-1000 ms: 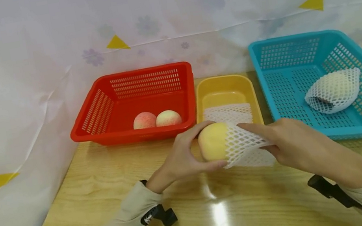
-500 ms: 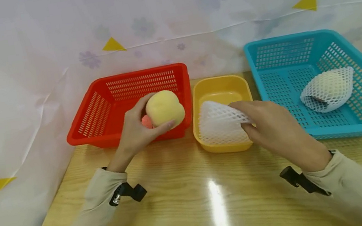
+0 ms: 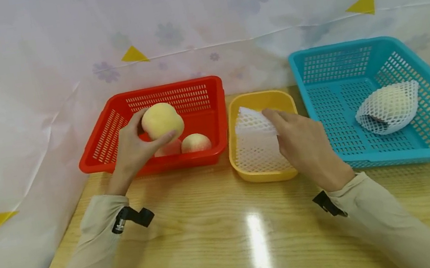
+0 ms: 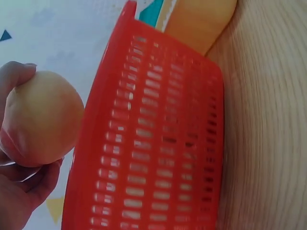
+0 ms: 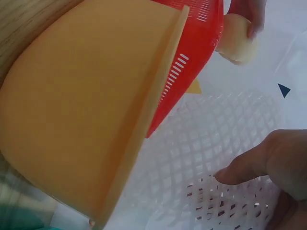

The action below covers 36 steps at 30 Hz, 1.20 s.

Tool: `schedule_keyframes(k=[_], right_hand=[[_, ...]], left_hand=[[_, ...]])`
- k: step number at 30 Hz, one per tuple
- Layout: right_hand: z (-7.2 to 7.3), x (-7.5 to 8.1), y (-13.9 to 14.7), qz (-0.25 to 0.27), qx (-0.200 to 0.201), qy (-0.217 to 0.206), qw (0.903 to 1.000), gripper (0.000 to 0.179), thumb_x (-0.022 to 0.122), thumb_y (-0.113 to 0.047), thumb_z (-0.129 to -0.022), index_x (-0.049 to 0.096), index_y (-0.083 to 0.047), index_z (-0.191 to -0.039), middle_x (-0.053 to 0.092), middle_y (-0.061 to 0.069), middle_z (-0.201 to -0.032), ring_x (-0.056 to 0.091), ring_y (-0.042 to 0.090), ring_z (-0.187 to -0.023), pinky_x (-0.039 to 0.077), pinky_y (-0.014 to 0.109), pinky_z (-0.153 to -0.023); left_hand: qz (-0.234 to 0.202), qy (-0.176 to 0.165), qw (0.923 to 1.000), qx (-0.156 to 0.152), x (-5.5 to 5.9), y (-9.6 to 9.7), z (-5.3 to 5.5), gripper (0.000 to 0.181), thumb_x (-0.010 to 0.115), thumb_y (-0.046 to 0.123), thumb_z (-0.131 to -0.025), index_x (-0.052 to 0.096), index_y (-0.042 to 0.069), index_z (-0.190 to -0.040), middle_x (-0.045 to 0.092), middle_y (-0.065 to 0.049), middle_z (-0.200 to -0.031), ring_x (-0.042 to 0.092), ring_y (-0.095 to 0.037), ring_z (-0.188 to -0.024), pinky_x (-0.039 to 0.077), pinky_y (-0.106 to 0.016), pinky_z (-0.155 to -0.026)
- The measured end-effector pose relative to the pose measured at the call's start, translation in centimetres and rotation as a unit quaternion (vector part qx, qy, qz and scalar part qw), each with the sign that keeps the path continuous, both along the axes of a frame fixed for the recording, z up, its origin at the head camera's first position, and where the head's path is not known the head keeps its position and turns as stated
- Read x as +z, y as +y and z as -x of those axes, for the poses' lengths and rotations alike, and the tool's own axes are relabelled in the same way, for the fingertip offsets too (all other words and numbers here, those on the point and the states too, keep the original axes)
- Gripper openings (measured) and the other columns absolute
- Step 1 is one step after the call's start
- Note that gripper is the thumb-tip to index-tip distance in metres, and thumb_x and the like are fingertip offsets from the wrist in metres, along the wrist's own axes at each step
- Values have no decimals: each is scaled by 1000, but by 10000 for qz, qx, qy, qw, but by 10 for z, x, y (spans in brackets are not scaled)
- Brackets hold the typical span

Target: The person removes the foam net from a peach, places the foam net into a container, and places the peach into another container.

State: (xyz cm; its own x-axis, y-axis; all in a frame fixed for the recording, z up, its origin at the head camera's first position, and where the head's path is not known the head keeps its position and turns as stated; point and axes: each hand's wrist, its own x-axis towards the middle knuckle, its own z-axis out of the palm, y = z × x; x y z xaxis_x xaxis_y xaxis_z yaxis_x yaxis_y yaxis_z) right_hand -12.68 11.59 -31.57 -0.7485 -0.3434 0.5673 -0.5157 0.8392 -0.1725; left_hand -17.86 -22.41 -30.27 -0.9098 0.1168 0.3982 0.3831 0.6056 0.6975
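My left hand (image 3: 129, 146) grips a pale yellow peach (image 3: 162, 122) over the red basket (image 3: 185, 161), thumb on its near side. In the left wrist view the peach (image 4: 45, 115) shows a pink blush and sits beside the basket's rim. Two more peaches lie in the basket, a pinker one (image 3: 169, 149) partly behind my thumb and a pale one (image 3: 196, 143). With my right hand (image 3: 304, 143) I pinch a white foam net sleeve (image 3: 253, 123) over the yellow tub (image 3: 266, 176). More white netting (image 3: 261, 154) shows beneath it, within the tub.
A blue basket (image 3: 342, 105) stands at the right with a net-wrapped peach (image 3: 394, 106) in it. The yellow tub sits between the two baskets. All stand on a wooden table (image 3: 200, 250), and a flower-patterned white sheet (image 3: 195, 14) hangs behind.
The peach has come out of the foam net sleeve. My left hand has carried it left over the red basket, while my right hand has brought the sleeve left over the yellow tub.
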Motion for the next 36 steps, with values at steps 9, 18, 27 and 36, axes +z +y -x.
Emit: schedule_keyframes(k=[9, 18, 27, 36], right_hand=[[15, -15, -3, 27, 158, -265, 9995, 58, 52, 21, -78, 48, -1, -131, 60, 25, -120, 62, 45, -93, 53, 51, -61], [21, -28, -4, -357, 439, -573, 9967, 62, 56, 26, -75, 47, 2, -131, 55, 30, -127, 54, 46, -113, 46, 55, -93], [18, -36, -4, -990, 942, -1523, 9788, 54, 60, 21, -76, 54, 4, -126, 59, 29, -121, 58, 45, -108, 47, 53, -92], [23, -31, -2, -879, 1106, -3343, 9318, 54, 55, -32, -98, 50, 8, -133, 47, 33, -135, 42, 48, -128, 32, 55, -107]], left_hand=[[444, -616, 9941, 776, -6, -32, 13, 77, 79, 45, -76, 49, 5, -134, 60, -14, -117, 57, -28, -99, 51, -46, -80], [1033, -1427, 9727, 1513, -10, -56, 17, 84, 72, 57, -77, 46, -2, -132, 58, -20, -114, 55, -33, -95, 49, -45, -77], [1832, -1854, 9529, 1554, -7, -59, 19, 67, 73, 54, -77, 53, -5, -103, 55, -14, -84, 51, -28, -74, 42, -33, -59], [2164, -2078, 9425, 1473, -12, -59, 23, 64, 73, 50, -78, 51, -5, -100, 50, -13, -81, 49, -26, -71, 39, -31, -57]])
